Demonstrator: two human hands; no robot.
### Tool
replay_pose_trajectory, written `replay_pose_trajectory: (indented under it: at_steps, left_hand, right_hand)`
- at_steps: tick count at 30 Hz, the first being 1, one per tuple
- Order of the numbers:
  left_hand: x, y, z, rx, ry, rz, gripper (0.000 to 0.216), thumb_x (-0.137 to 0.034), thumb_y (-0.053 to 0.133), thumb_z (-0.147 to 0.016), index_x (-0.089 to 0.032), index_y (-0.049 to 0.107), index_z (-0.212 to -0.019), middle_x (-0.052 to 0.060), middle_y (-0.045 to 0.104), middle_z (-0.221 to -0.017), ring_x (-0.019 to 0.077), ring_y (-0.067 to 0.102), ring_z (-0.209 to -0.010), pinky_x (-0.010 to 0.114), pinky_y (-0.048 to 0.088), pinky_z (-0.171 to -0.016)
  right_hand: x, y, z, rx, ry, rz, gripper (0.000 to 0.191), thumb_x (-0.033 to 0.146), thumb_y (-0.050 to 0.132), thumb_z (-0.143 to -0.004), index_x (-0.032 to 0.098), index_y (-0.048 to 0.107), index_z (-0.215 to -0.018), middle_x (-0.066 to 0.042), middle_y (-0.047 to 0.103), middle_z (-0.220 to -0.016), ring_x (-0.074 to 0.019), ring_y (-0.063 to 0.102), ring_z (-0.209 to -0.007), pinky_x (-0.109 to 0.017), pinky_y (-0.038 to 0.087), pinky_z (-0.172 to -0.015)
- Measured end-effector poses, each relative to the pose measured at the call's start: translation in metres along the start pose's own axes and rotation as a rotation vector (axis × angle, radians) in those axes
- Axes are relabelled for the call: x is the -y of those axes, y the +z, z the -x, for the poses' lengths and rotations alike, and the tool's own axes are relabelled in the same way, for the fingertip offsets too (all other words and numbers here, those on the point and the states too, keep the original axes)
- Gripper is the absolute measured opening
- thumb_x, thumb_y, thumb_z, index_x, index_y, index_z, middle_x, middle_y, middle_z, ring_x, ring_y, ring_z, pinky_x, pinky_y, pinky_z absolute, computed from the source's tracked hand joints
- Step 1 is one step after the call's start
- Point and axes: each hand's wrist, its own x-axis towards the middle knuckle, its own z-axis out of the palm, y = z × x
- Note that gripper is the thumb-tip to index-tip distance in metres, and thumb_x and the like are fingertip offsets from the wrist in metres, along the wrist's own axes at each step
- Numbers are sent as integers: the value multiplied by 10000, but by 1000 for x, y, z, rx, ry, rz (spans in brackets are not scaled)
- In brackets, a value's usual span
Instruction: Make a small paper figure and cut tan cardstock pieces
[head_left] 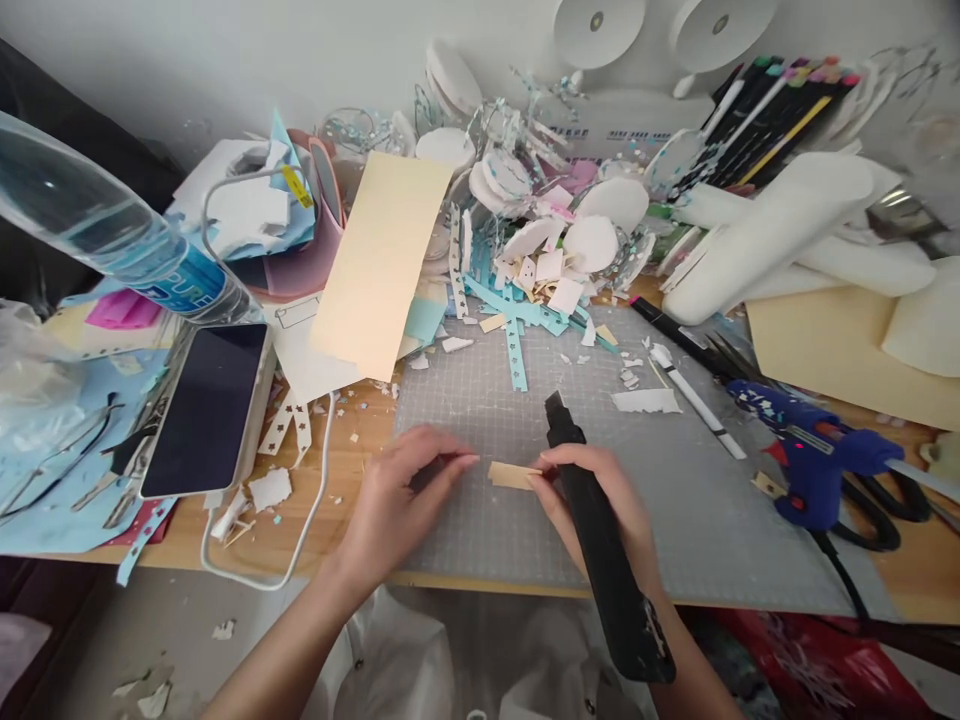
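Observation:
My right hand point(604, 500) grips a long black utility knife point(600, 540) whose tip points away from me, and its fingertips also pinch a small tan paper strip point(511, 475). The strip lies on the grey cutting mat point(675, 500). My left hand point(405, 495) rests on the mat just left of the strip, its fingers curled with the fingertips pointing at the strip's left end; nothing shows in them.
A phone point(206, 405) on a white power bank lies at left, a plastic water bottle point(112, 235) above it. A blue glue gun point(814, 450) and black scissors point(877, 510) sit at right. A cream card sheet point(382, 260), a white pen point(694, 395) and paper scraps crowd the back.

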Motion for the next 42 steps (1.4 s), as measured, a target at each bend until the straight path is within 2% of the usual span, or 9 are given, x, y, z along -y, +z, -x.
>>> replay_pose_trajectory:
  at_steps: [3,6,12,17,21,26,28,35,42]
  left_hand:
    - [0,1,1,-7,82,-70,142,-227,576,-962,-208,716,-958,58,699,-975,193,637,-952,328,499,-845]
    - [0,3,1,30,141,-147,161,-246,630,-933,-222,707,-1072,74,680,-1088,218,609,-1036,375,476,-915]
    - [2,5,2,65,200,-214,86,-192,643,-911,-223,717,-878,46,711,-980,215,588,-968,380,467,-862]
    - [3,8,1,79,228,-285,95,-202,674,-894,-222,734,-824,57,719,-1025,252,564,-1032,434,446,-896]
    - [3,8,1,71,222,-291,111,-226,670,-899,-237,747,-820,56,725,-1034,253,572,-1030,436,449,-890]
    - [3,6,2,15,230,-238,120,-213,666,-903,-257,757,-967,56,714,-1035,235,590,-1024,412,464,-900]
    - [3,5,2,5,244,-219,114,-202,668,-902,-252,753,-958,50,713,-1002,227,591,-1000,398,467,-882]
    - [5,7,1,34,235,-198,102,-209,660,-910,-231,751,-871,38,714,-917,215,574,-944,374,465,-840]
    - [7,9,0,81,214,-245,131,-218,636,-928,-228,752,-869,44,730,-939,232,572,-969,404,447,-860]
  right_hand:
    - [1,0,0,-28,-19,32,110,230,659,-906,258,624,-1006,-19,704,-899,-174,713,-779,-273,593,-705]
    - [0,0,-1,-8,-56,66,121,227,651,-911,265,614,-1019,-11,705,-892,-172,714,-776,-272,595,-707]
    - [-2,2,-1,9,-111,113,121,230,664,-906,265,620,-1013,-7,718,-881,-176,719,-750,-281,596,-708]
    - [1,3,-1,-13,-115,66,145,200,655,-902,270,625,-1025,-2,731,-891,-177,729,-779,-267,589,-702]
    - [-2,4,2,23,-107,48,178,187,626,-917,286,622,-1065,-15,736,-957,-193,737,-841,-292,595,-725]
    - [-12,6,6,68,-142,33,220,193,619,-917,307,619,-1105,-20,737,-1018,-216,735,-930,-323,606,-762]
    - [-13,6,7,71,-150,24,224,194,626,-913,310,623,-1104,-19,734,-1038,-217,731,-943,-326,604,-771]
    - [-9,7,2,77,-97,47,161,212,637,-919,304,629,-1051,4,714,-922,-174,714,-795,-279,569,-708]
    - [-11,8,0,67,-106,92,191,190,652,-896,311,619,-1040,23,715,-889,-156,711,-779,-248,552,-714]
